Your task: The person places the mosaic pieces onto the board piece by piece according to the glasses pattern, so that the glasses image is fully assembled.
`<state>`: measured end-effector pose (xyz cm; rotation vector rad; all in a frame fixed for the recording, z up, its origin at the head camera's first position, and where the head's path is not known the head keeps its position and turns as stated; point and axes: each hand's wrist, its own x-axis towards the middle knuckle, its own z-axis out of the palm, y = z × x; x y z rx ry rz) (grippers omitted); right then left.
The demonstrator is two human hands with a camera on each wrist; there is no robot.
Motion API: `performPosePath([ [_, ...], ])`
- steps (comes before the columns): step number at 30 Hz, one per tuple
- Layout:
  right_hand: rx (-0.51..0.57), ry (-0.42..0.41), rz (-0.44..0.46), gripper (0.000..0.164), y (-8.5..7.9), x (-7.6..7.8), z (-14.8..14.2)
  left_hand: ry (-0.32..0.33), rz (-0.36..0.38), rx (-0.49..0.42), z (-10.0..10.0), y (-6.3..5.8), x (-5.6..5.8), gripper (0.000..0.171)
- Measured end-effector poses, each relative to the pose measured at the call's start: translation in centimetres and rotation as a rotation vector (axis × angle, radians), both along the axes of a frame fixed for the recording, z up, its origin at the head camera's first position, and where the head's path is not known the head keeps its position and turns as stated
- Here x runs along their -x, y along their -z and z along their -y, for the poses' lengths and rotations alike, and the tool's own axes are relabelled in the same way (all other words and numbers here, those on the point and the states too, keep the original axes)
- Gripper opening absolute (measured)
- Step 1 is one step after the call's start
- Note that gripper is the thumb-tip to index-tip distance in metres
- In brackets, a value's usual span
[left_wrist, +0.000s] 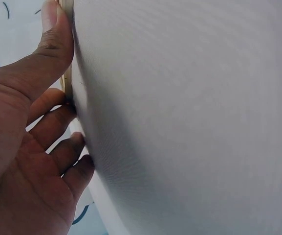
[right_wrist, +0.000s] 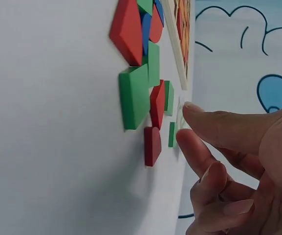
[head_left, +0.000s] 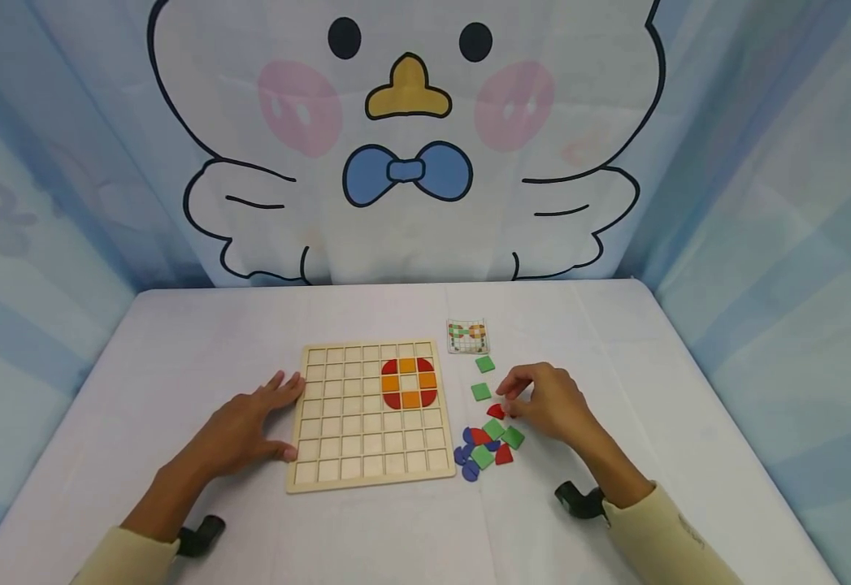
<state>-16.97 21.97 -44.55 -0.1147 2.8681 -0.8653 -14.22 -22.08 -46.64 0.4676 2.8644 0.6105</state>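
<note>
My left hand (head_left: 238, 431) rests at the left edge of a wooden grid board (head_left: 352, 422), thumb and fingertips spread along its rim. Red rounded pieces and orange squares form a ring in the board's upper right. To the right of the board, my right hand (head_left: 553, 402) hovers over loose pieces, its fingers loosely bent. In the right wrist view, a gap shows between thumb and index finger, with nothing in it. Nearest to those fingertips lie a dark red piece (right_wrist: 153, 146), a red quarter-round piece (right_wrist: 157, 104) and a green square (right_wrist: 172, 134).
Several blue rounded pieces (head_left: 471, 470), green squares (head_left: 482, 457) and red pieces (head_left: 504, 454) lie in a loose pile by the board's lower right. A small pattern card (head_left: 467, 335) lies beyond them. Behind the white table (head_left: 615, 366) hangs a printed curtain (head_left: 410, 236).
</note>
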Motion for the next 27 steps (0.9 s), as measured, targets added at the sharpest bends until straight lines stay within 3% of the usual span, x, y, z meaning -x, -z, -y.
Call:
performPosePath([
  [14, -0.007, -0.058, 0.058, 0.022, 1.0, -3.0, 0.2, 0.003, -0.016, -0.008, 0.1, 0.1, 0.0, 0.111],
  [27, -0.092, -0.047, -0.096, 0.017, 1.9, -3.5, 1.7, 0.014, -0.027, -0.018, 0.1, 0.1, -0.1, 0.111],
])
